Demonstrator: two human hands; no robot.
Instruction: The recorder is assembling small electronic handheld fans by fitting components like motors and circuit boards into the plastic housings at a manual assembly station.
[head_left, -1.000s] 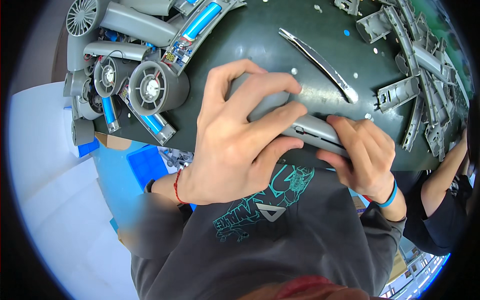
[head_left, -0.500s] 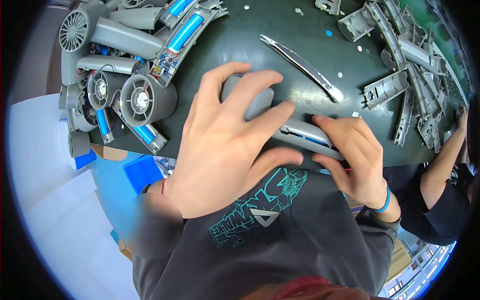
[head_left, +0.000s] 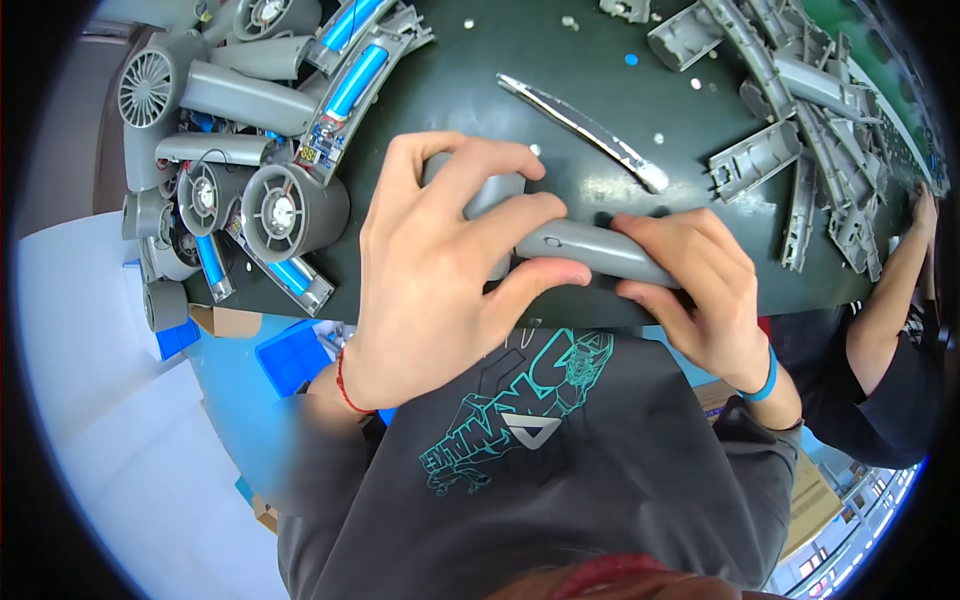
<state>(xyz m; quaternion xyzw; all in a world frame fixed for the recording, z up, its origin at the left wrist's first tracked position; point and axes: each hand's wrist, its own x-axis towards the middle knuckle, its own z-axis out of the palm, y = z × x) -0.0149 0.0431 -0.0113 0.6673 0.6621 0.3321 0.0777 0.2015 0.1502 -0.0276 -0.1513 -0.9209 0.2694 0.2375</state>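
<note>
A grey handheld fan (head_left: pixel 595 248) lies across the near part of the dark table, its handle pointing right. My left hand (head_left: pixel 430 250) is curled over the fan's head end, thumb and fingers pressed to the grey casing. That hand covers much of the head. My right hand (head_left: pixel 705 285) pinches the far right end of the handle between thumb and fingers. The handle's smooth side, with a small oval mark, faces up. Beyond the hands lies a long thin strip-like piece (head_left: pixel 585 130) with a shiny edge, touched by neither hand.
Opened fan bodies (head_left: pixel 290 212) with blue cells and circuit boards are piled at left. Grey half-shells (head_left: pixel 755 160) are heaped at right. Blue bins (head_left: pixel 292 352) stand below the table's left edge. Another person's arm (head_left: pixel 893 285) reaches in at far right.
The handle has turned in my hands: a slot showing blue inside faced up before, and now a smooth side does. Both hands keep hold of the fan.
</note>
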